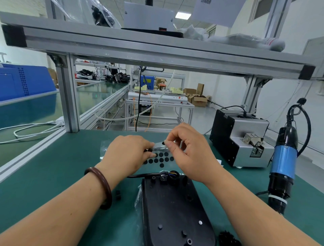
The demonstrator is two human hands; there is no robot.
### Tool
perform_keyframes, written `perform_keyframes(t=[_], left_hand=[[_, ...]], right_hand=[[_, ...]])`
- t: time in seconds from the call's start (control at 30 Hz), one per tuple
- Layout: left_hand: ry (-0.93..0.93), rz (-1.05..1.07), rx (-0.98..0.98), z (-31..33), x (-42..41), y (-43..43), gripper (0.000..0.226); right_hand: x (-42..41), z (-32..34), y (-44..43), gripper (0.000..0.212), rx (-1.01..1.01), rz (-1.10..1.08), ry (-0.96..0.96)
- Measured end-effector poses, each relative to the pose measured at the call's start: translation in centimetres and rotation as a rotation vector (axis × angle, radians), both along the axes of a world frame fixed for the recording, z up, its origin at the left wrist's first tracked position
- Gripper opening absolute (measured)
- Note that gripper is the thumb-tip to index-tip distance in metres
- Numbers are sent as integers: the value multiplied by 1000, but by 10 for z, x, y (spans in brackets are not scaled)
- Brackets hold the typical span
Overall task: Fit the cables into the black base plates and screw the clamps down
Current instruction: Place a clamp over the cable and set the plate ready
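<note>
Green tabletop (61,175): black base plate (175,207) near centre, sheet of black dots (162,159) just beyond it, small black clip (118,194) left of it, grey box machine (240,142) far right, black toothed part (228,238) near right.

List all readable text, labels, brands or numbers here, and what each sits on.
Nothing is legible.
White hanging sheet, top: QR-like code, cut off, unreadable.
Clear plastic bag on the grey aluminium shelf: red print, blurred.
Blue box far behind: yellow label, too small.
Clear film of black round pads, pinched by left hand and right hand: no print.
Blue-and-black electric screwdriver: no visible marking.
</note>
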State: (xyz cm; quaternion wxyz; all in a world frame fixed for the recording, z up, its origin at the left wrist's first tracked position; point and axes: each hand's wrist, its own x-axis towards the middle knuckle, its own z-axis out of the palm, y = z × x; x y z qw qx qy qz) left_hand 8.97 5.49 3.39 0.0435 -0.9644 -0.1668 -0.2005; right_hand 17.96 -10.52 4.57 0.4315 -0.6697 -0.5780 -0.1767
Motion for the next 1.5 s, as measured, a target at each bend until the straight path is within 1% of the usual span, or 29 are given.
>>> perform_keyframes(t=[0.1,0.2,0.3,0.37,0.43,0.5,0.6,0.73,0.8,0.83,0.97,1.0,1.1,1.17,1.27,1.3,1.4,1.5], left_hand=[[143,34,-106,-11,2,11,43],[202,-18,-217,-17,4,16,42],[202,-55,-167,-15,4,16,41],[141,-56,-171,-10,3,11,39],[57,-80,-241,-2,1,2,34],[23,-132,-320,7,0,-9,29],[65,-200,-396,17,-2,-23,27],[172,-234,-412,23,-10,-31,27],[213,-251,-414,25,-13,-33,28],[230,-259,-406,27,-14,-34,28],[260,-284,-389,31,-17,-39,30],[257,-294,-393,32,-17,-40,28],[264,-322,-437,32,-18,-42,13],[319,-362,-504,31,-19,-45,12],[416,-434,-705,27,-21,-50,15],[429,-450,-744,25,-21,-52,16],[402,-475,-805,20,-19,-52,19],[400,-472,-801,18,-18,-51,21]], right_hand=[[-1,0,0,16,-37,9,71],[-2,1,0,16,-76,1,134],[-5,4,-1,19,-87,6,184],[-5,7,-2,22,-87,17,230],[-5,9,-3,21,-99,32,295],[-4,11,-3,18,-119,49,372],[-3,14,-6,16,-118,86,483],[-4,23,-15,16,-119,147,594],[-3,28,-21,18,-188,173,639],[-2,29,-25,20,-254,181,644],[1,30,-40,28,-617,211,654],[3,28,-44,28,-699,220,659],[7,23,-56,12,-887,244,680],[11,18,-59,9,-919,242,707],[15,11,-59,8,-898,234,722],[15,10,-58,7,-889,232,724],[17,8,-56,9,-883,226,722],[17,5,-55,23,-893,210,708]])
